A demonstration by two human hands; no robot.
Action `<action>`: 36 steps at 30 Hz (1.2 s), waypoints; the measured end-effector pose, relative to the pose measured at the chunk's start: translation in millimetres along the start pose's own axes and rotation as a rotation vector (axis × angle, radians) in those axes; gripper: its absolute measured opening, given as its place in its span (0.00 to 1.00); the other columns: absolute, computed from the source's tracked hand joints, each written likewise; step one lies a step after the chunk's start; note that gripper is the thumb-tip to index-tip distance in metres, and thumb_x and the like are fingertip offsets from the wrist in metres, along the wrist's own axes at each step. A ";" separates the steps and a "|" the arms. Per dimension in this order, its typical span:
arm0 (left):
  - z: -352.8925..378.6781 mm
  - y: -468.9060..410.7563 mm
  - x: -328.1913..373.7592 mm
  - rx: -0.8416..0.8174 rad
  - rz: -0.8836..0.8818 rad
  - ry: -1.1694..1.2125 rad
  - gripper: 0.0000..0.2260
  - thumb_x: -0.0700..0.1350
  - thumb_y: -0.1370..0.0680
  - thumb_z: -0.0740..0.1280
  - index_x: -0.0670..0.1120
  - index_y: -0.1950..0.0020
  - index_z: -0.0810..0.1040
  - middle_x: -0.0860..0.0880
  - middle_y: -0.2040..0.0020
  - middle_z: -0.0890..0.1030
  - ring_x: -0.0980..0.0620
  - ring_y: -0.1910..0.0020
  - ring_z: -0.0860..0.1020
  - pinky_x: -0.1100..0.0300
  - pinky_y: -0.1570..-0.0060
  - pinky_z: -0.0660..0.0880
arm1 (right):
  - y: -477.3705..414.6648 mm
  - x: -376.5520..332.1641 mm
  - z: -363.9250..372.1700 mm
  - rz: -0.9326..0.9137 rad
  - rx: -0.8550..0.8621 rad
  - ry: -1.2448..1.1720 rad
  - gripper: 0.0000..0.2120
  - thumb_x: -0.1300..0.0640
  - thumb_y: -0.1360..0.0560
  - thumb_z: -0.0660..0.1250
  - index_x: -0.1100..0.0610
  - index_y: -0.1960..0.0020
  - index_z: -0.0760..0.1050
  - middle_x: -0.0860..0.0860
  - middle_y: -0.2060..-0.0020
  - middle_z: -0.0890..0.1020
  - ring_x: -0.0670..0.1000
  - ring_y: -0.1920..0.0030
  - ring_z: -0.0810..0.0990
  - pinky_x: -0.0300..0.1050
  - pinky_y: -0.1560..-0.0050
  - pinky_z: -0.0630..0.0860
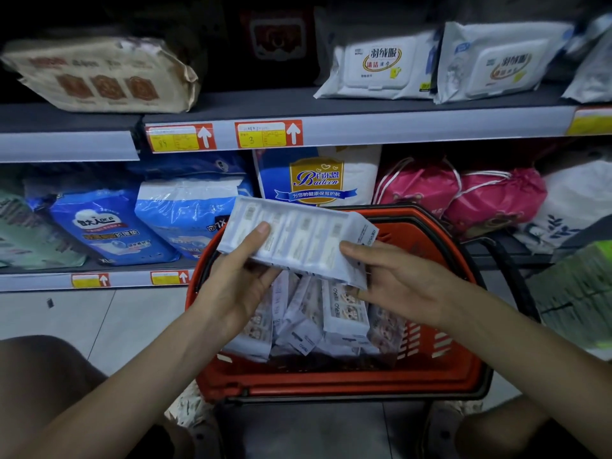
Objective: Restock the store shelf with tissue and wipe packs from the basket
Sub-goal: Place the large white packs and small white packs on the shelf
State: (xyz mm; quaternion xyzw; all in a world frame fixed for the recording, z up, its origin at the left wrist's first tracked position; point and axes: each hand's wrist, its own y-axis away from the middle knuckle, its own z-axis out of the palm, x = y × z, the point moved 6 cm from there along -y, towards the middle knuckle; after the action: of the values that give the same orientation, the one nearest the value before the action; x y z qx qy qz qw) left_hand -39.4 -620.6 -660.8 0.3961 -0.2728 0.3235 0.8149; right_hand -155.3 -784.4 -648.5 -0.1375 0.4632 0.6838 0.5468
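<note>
Above basket (331, 382), pack (298, 240) in L hand (238, 286), R hand (397, 279) grip, long axis L-R.

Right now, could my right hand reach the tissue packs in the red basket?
Probably not yet. The right hand grips one end of the white tissue multipack, which the left hand holds too, above the red basket. The tissue packs in it lie uncovered below, so likely yes once it lets go.
</note>
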 end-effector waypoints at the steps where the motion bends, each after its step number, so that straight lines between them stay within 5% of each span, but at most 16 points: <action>1: 1.3 1.2 2.7 -0.017 0.004 0.013 0.18 0.43 0.23 0.73 0.44 0.34 0.80 0.43 0.38 0.85 0.48 0.38 0.84 0.55 0.43 0.83 | 2.2 -1.8 3.3 -0.019 -0.009 0.027 0.23 0.59 0.25 0.73 0.56 0.31 0.78 0.54 0.35 0.83 0.53 0.34 0.81 0.55 0.37 0.80; 8: 12.3 7.5 25.1 -0.173 0.065 -0.006 0.20 0.45 0.21 0.69 0.40 0.30 0.76 0.41 0.33 0.82 0.45 0.33 0.81 0.54 0.41 0.82 | 21.5 -19.4 27.6 -0.468 0.084 0.362 0.18 0.63 0.29 0.76 0.63 0.39 0.82 0.55 0.44 0.87 0.55 0.42 0.86 0.53 0.41 0.82; 12: 25.1 18.7 35.8 -0.306 0.056 -0.093 0.20 0.44 0.19 0.62 0.36 0.29 0.72 0.37 0.30 0.79 0.40 0.31 0.78 0.43 0.35 0.78 | 44.9 -40.0 51.2 -0.921 0.136 0.895 0.19 0.66 0.27 0.77 0.60 0.36 0.83 0.47 0.42 0.86 0.46 0.39 0.83 0.45 0.40 0.79; 16: 38.5 37.3 57.0 -0.304 0.119 -0.133 0.15 0.32 0.22 0.54 0.34 0.41 0.75 0.35 0.37 0.82 0.39 0.39 0.83 0.46 0.44 0.83 | 66.0 -44.2 68.8 -1.328 0.163 1.532 0.29 0.72 0.27 0.73 0.55 0.29 0.77 0.53 0.30 0.78 0.55 0.29 0.76 0.53 0.31 0.75; 21: 48.2 62.4 91.1 -0.269 0.230 -0.264 0.18 0.28 0.20 0.52 0.33 0.35 0.75 0.36 0.37 0.83 0.38 0.38 0.83 0.41 0.41 0.82 | 77.3 -56.0 87.9 -1.462 0.137 1.694 0.32 0.75 0.27 0.72 0.56 0.26 0.74 0.55 0.28 0.75 0.58 0.25 0.72 0.57 0.29 0.73; 25: 62.0 82.6 124.2 -0.300 0.318 -0.295 0.17 0.27 0.20 0.53 0.32 0.38 0.77 0.40 0.43 0.86 0.45 0.47 0.86 0.49 0.53 0.86 | 88.3 -83.0 111.0 -1.448 0.166 1.695 0.37 0.79 0.31 0.57 0.58 0.26 0.74 0.55 0.28 0.76 0.58 0.26 0.73 0.58 0.30 0.73; 28: 71.9 88.2 151.8 -0.307 0.400 -0.335 0.17 0.29 0.20 0.58 0.31 0.33 0.75 0.39 0.38 0.85 0.43 0.43 0.85 0.48 0.50 0.85 | 98.1 -104.8 132.3 -1.435 0.189 1.672 0.38 0.72 0.32 0.49 0.57 0.25 0.74 0.54 0.27 0.75 0.56 0.26 0.72 0.53 0.27 0.70; 33: 100.7 98.5 203.6 -0.333 0.564 -0.429 0.13 0.30 0.20 0.62 0.37 0.39 0.79 0.42 0.45 0.87 0.47 0.49 0.87 0.55 0.55 0.84 | 95.3 -142.5 163.7 -1.421 0.209 1.582 0.50 0.81 0.40 0.69 0.53 0.22 0.69 0.48 0.24 0.71 0.49 0.23 0.68 0.42 0.25 0.65; 36: 113.7 101.6 237.7 -0.287 0.663 -0.508 0.10 0.33 0.17 0.62 0.41 0.46 0.82 0.45 0.51 0.88 0.48 0.52 0.87 0.54 0.55 0.84 | 88.2 -163.2 187.1 -1.454 0.215 1.499 0.49 0.81 0.37 0.70 0.52 0.22 0.68 0.47 0.25 0.71 0.49 0.24 0.69 0.46 0.28 0.70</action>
State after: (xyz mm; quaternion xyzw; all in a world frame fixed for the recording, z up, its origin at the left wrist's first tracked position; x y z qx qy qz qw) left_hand 16.2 -591.6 -385.5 0.2373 -0.6189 0.4185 0.6209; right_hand -113.4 -736.7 -392.8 -0.7215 0.5473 -0.1143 0.4083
